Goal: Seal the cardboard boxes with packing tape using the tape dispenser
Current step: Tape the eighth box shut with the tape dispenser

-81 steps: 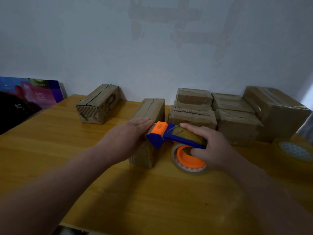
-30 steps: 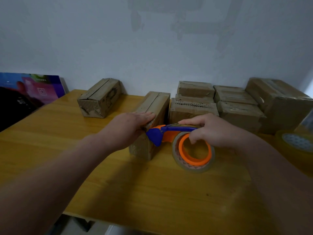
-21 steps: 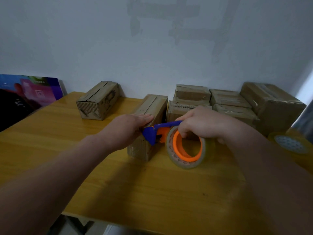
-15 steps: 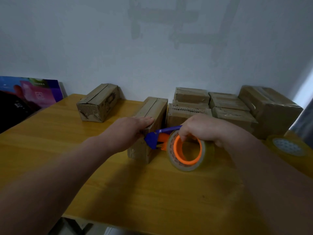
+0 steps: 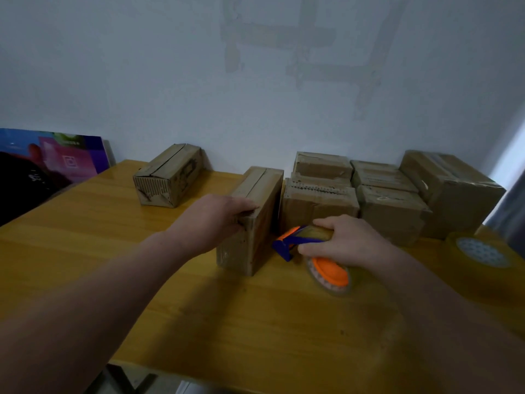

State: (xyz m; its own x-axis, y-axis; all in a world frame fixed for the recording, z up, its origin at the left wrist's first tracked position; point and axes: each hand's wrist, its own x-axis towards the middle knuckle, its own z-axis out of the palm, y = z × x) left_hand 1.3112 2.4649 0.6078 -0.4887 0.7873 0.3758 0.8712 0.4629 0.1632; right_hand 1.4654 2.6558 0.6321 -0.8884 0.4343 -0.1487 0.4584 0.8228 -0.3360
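A narrow cardboard box (image 5: 257, 223) stands in the middle of the wooden table (image 5: 255, 322). My left hand (image 5: 216, 220) rests on its near top edge, fingers laid over the corner. To the right of the box my right hand (image 5: 345, 241) grips the blue and orange tape dispenser (image 5: 301, 243). Its tape roll (image 5: 329, 275) with the orange hub lies tilted low against the table. The dispenser's blue head points at the box's right side, a short gap away.
Several more cardboard boxes (image 5: 383, 191) are stacked against the wall at the back right. One box (image 5: 169, 174) lies alone at the back left. A spare tape roll (image 5: 480, 251) sits at the right edge. A colourful board (image 5: 54, 160) leans at the left.
My right hand has swung the dispenser down and away from the box's top corner, so the roll now lies tilted near the table. My left hand stays on the box.
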